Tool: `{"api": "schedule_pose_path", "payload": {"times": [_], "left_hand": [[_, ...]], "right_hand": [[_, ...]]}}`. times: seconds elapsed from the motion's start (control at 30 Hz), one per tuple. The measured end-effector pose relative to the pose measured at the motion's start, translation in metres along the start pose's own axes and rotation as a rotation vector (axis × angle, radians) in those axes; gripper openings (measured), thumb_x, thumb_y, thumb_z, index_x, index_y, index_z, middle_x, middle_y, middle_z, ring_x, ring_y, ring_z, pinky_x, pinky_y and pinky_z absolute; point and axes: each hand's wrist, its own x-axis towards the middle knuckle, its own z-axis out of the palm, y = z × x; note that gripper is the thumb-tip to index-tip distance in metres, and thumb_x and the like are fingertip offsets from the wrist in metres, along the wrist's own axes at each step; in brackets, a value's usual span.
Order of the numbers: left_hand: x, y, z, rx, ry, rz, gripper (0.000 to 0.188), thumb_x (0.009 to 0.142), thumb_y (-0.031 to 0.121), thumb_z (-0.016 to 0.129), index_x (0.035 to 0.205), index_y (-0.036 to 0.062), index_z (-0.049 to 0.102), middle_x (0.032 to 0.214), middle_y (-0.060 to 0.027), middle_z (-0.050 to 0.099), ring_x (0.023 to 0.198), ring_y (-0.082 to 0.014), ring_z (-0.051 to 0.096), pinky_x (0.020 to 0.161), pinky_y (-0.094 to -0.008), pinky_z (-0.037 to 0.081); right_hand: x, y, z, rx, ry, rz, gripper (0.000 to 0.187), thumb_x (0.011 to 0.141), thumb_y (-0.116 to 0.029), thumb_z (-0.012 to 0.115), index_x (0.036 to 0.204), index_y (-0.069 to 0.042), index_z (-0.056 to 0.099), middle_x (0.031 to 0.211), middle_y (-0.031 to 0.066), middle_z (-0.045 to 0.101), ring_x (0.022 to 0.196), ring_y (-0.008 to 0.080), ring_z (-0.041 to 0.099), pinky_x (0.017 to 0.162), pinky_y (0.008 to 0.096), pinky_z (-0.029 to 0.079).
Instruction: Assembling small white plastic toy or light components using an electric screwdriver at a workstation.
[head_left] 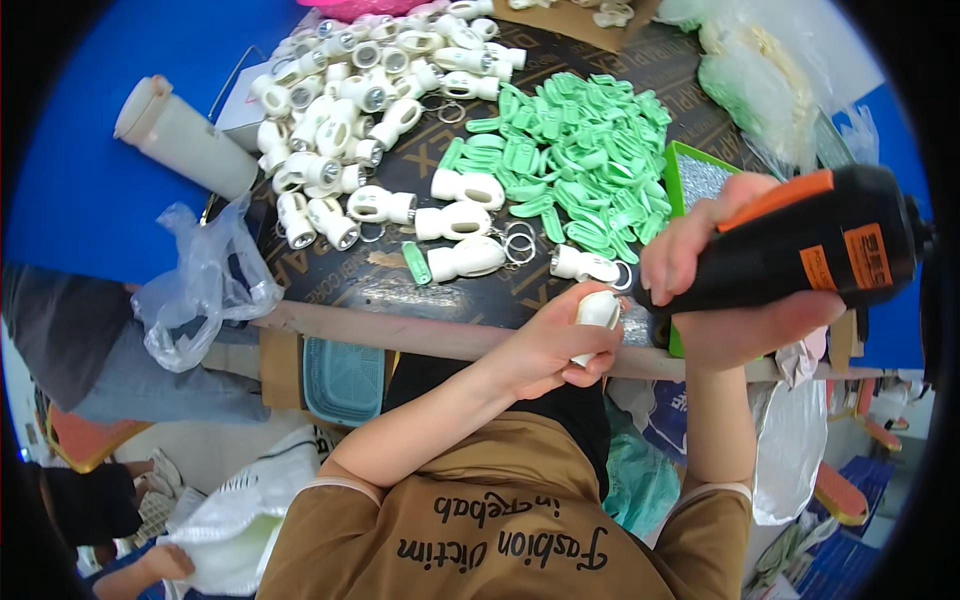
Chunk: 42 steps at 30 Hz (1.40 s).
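Observation:
My left hand point(545, 345) is closed around a small white keychain flashlight point(598, 312) near the table's front edge. In my right hand point(730, 335) is a black and orange electric screwdriver point(780, 255), its body slanting up to the right; its tip end points toward the held flashlight, but I cannot tell whether they touch. Just beyond my left hand lies another white flashlight point(583, 265) with a metal ring. Several more flashlights point(465, 257) lie to the left, beside a single green plastic piece point(416, 263).
A heap of white flashlights point(345, 120) covers the far left of the dark table, next to a pile of green plastic pieces point(590, 150). A green tray point(675, 190) holds small metal parts. At left are a white cylinder point(185, 135) and a clear plastic bag point(205, 280). Another person's leg point(170, 370) is below.

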Motion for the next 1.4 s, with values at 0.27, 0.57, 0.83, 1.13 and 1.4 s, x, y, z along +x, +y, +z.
{"api": "schedule_pose_path", "payload": {"times": [0.27,0.57,0.83,1.13,1.4], "left_hand": [[-0.005,0.003,0.003,0.042,0.018,0.007,0.035,0.080,-0.003,0.052,0.111,0.0062,0.038,0.070,-0.0029,0.046,0.053,-0.0078,0.042,0.039,-0.0205,0.025],[-0.029,0.031,0.019,2.034,0.576,0.424,0.035,0.074,0.016,0.065,0.103,0.0070,0.047,0.094,-0.0117,0.053,0.081,-0.0258,0.057,0.055,-0.0338,0.046],[-0.072,0.128,-0.007,2.242,0.817,0.533,0.038,0.068,-0.006,0.058,0.104,0.0042,0.057,0.094,-0.0154,0.049,0.085,-0.0329,0.053,0.075,-0.0382,0.045],[-0.064,0.146,-0.012,2.099,0.911,0.553,0.026,0.067,-0.002,0.057,0.092,0.0043,0.053,0.090,-0.0123,0.048,0.072,-0.0268,0.056,0.061,-0.0360,0.046],[-0.046,0.083,0.026,0.722,0.346,0.670,0.017,0.080,-0.003,0.054,0.087,0.0047,0.041,0.100,-0.0086,0.040,0.087,-0.0207,0.057,0.065,-0.0306,0.056]], "right_hand": [[-0.010,-0.004,0.000,-0.169,0.034,-0.026,0.087,0.055,-0.083,0.051,0.095,-0.006,0.043,0.055,0.0043,0.048,0.042,0.0136,0.045,0.043,0.0251,0.038],[0.012,-0.038,-0.046,-0.093,0.028,-0.217,0.089,0.072,-0.077,0.041,0.117,-0.001,0.036,0.061,0.0057,0.049,0.046,0.0139,0.046,0.047,0.0258,0.038],[0.018,-0.044,-0.104,-0.144,0.239,-0.178,0.076,0.072,-0.073,0.047,0.105,-0.005,0.045,0.056,0.0056,0.044,0.048,0.0159,0.042,0.046,0.0282,0.034],[0.023,-0.013,-0.116,-0.342,0.319,-0.215,0.073,0.075,-0.071,0.043,0.100,-0.003,0.044,0.056,0.0079,0.046,0.047,0.0174,0.044,0.047,0.0281,0.038],[0.024,-0.004,-0.115,-0.423,0.308,-0.234,0.072,0.076,-0.071,0.041,0.098,-0.002,0.043,0.054,0.0074,0.045,0.045,0.0166,0.045,0.044,0.0271,0.038]]}}
